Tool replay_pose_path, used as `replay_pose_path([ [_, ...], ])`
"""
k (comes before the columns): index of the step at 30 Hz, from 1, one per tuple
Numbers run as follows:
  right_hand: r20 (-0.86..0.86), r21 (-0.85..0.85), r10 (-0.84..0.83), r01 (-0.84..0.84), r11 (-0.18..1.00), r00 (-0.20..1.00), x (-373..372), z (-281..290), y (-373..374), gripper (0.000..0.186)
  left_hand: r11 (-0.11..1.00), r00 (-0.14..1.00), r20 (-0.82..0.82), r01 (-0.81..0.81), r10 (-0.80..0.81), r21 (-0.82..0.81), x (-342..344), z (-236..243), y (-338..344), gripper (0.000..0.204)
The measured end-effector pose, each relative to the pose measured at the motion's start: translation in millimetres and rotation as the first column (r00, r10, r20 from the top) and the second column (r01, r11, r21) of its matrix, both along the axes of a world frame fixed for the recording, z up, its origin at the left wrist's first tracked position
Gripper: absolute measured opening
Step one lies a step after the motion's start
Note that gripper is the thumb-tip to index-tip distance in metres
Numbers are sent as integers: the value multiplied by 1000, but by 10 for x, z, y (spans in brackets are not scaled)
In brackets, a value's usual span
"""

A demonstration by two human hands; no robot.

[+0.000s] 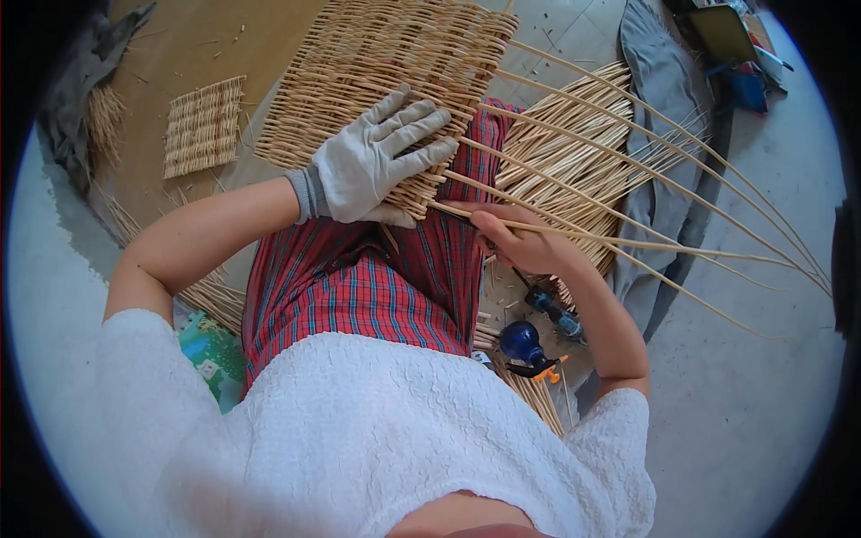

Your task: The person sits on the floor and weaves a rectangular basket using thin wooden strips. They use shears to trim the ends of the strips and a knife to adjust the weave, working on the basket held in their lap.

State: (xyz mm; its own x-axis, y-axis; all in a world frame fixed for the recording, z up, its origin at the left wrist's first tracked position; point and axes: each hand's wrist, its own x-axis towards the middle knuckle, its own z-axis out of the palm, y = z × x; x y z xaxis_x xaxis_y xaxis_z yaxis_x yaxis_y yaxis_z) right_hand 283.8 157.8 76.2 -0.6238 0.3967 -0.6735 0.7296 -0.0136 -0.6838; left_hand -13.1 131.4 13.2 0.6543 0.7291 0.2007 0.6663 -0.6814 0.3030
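A woven wicker panel [377,81] lies across my lap, and several long pale willow rods stick out from its right edge. My left hand [372,161], in a light grey work glove, is laid on the panel's near right part with the fingers spread and the thumb along the near edge. At the panel's near right corner, my bare right hand [516,235] is closed round a willow rod [646,242]. Its fingertips are partly hidden under the hand. Beyond the right hand, the rods' far ends bend to the right.
A bundle of willow rods [574,143] lies right of my legs on grey cloth [668,90]. A smaller woven piece [204,125] is on the floor at left. Near my right elbow are a blue spray bottle [522,342] and a teal tool [554,309]. A green mat [211,350] shows at left.
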Motion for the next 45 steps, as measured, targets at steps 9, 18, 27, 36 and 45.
replay_pose_path([
  [9, 34, 500, 45, -56, 864, 998, 13, 27, -319, 39, 998, 997, 72, 17, -21, 54, -36, 17, 2, 113],
  [18, 132, 621, 11, -92, 778, 991, 199, -238, -493, 31, 995, 989, 147, 9, -24, 102, -25, -17, -28, 110],
  [27, 112, 624, -35, -43, 780, 993, 317, -282, -444, 26, 996, 968, 247, 30, -50, 82, -15, 12, 20, 94],
  [36, 91, 768, -56, -34, 639, 994, 418, -281, -452, 30, 995, 929, 360, 58, -82, 77, 17, -79, 66, 47],
  [45, 227, 868, -217, -96, 488, 950, 1268, -445, -415, 19, 995, 917, 387, 88, -96, 37, -81, -103, 150, 52],
])
